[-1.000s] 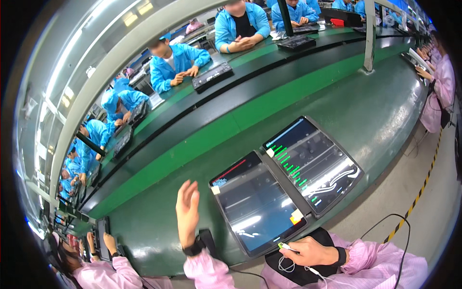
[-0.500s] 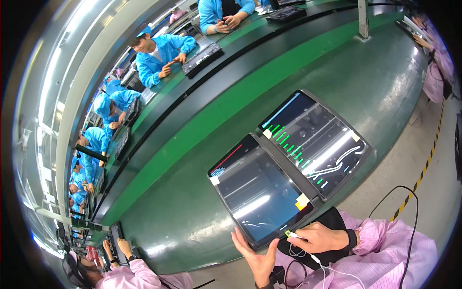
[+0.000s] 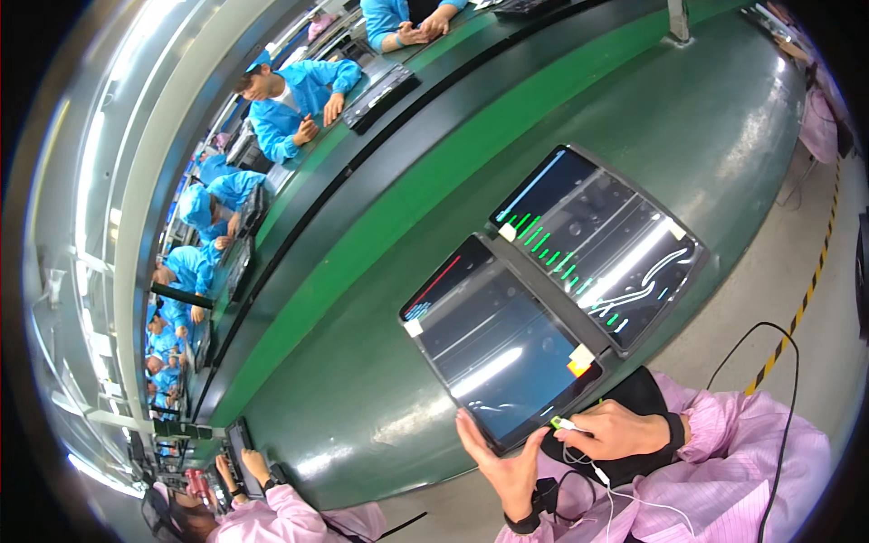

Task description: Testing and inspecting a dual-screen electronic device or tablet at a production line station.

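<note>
A dual-screen device [image 3: 543, 299], two dark panels joined along a hinge strip, lies open on the green table. Its left panel [image 3: 493, 330] shows red and blue lines; the right panel [image 3: 597, 244] shows green lines. My left hand [image 3: 509, 475] has thumb and fingers spread around the left panel's near corner, at its edge. Between the fingertips of my right hand [image 3: 620, 430] is a small white plug with a green part [image 3: 563, 423], close to the panel's near edge. White thin cables [image 3: 601, 477] hang below that hand. Whether the plug touches the device cannot be made out.
A dark conveyor strip [image 3: 358, 167] runs beyond the table. Several co-workers in blue [image 3: 294, 104] sit along its far side with dark devices. At lower left a co-worker in pink [image 3: 281, 511] handles another device. A black cable [image 3: 795, 362] loops at my right.
My view has shifted slightly, moving the device a little right and up in the picture. The plug stays in my right hand near the panel edge; my left hand stays at the corner.
</note>
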The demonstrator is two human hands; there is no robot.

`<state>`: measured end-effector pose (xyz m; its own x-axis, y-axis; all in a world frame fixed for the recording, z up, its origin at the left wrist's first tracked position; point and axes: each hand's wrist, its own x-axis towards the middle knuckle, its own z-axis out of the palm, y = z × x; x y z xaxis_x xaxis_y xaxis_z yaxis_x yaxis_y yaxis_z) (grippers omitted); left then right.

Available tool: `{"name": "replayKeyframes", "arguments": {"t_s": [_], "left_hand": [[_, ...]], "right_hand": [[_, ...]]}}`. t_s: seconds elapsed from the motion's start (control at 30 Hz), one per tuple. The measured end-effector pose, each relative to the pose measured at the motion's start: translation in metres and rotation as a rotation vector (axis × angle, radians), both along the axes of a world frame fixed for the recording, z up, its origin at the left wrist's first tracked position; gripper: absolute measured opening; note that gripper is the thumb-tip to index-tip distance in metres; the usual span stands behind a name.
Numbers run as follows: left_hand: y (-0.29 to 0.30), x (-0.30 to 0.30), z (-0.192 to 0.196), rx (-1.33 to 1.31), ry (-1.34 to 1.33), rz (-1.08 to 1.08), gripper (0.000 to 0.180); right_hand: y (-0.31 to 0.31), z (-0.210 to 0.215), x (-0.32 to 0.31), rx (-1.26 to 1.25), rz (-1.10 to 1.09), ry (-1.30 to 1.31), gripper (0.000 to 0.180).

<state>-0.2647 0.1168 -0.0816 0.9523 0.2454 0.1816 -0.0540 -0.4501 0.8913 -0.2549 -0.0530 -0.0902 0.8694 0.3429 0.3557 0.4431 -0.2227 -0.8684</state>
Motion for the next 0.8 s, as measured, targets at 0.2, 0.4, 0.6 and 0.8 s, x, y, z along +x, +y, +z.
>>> {"name": "replayKeyframes", "arguments": {"t_s": [0.2, 0.4, 0.6, 0.8], "left_hand": [[-0.001, 0.000, 0.003, 0.007, 0.011, 0.008, 0.110], [-0.002, 0.003, 0.005, 0.051, 0.023, 0.009, 0.103], [-0.002, 0.002, 0.003, 0.113, 0.032, 0.010, 0.103], [-0.001, -0.001, -0.001, 0.136, 0.020, 0.005, 0.099]], "right_hand": [[0.001, -0.004, 0.004, -0.029, 0.024, 0.011, 0.023], [0.008, -0.009, -0.007, -0.001, 0.005, 0.109, 0.019], [0.013, 0.000, -0.013, 0.071, -0.130, 0.113, 0.025], [0.014, 0.004, -0.020, 0.058, -0.169, 0.165, 0.021]]}}
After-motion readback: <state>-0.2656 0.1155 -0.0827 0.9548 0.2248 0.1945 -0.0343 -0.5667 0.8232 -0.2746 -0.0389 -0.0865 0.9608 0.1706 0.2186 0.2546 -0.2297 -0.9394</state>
